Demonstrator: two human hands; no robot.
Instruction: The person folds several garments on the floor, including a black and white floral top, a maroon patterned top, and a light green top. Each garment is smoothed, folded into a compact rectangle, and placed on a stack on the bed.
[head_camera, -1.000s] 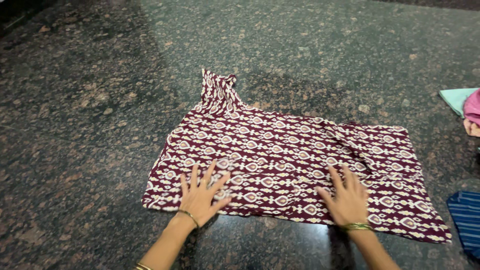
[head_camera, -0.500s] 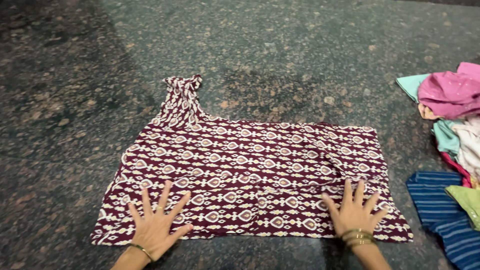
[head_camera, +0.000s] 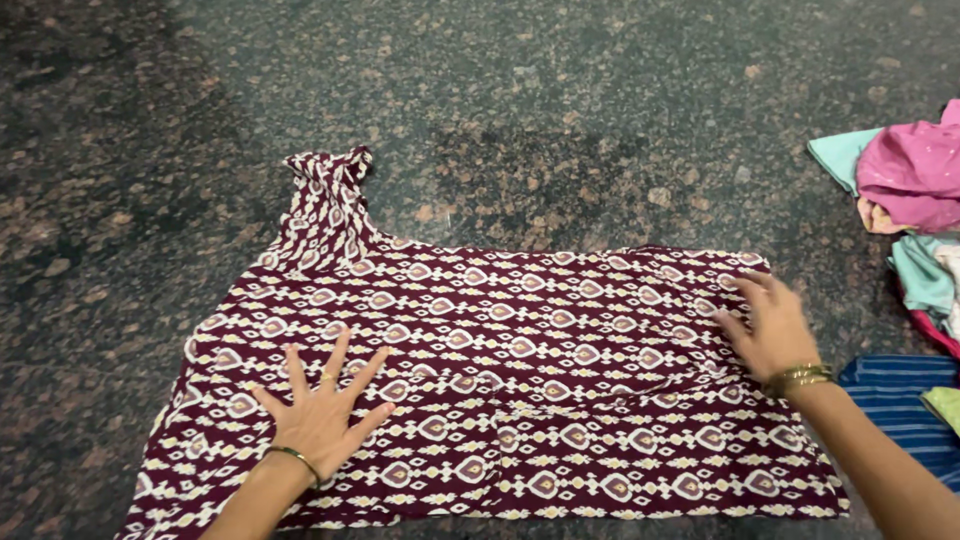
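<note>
Head view, looking down on a dark speckled stone floor (head_camera: 600, 110) with a maroon patterned garment (head_camera: 520, 380) spread flat on it. Left hand (head_camera: 322, 412) lies palm down on the garment's lower left part, fingers splayed wide, holding nothing, a thin bangle at the wrist. Up and a little left of that hand a narrow strap or sleeve piece (head_camera: 325, 205) sticks out from the garment's top left corner, slightly bunched. Between the two hands the cloth looks mostly flat, with a faint fold line running just right of the left hand and some ripples toward the right side.

Right hand (head_camera: 768, 322) rests on the garment's upper right area, fingers loosely curved and pressed on the cloth near the top edge; cannot tell if it pinches any fabric, looks more like pressing than gripping. Gold bangles at that wrist. Right of this hand, off the garment, sits a pile of clothes (head_camera: 905, 190) in pink and teal, and just below the wrist a blue striped cloth (head_camera: 895, 400).

Step in hand, as a judgement: flattening and smoothing the garment. Next move likely calls for sweeping the right-side ripples outward, and the top left strap needs straightening.
</note>
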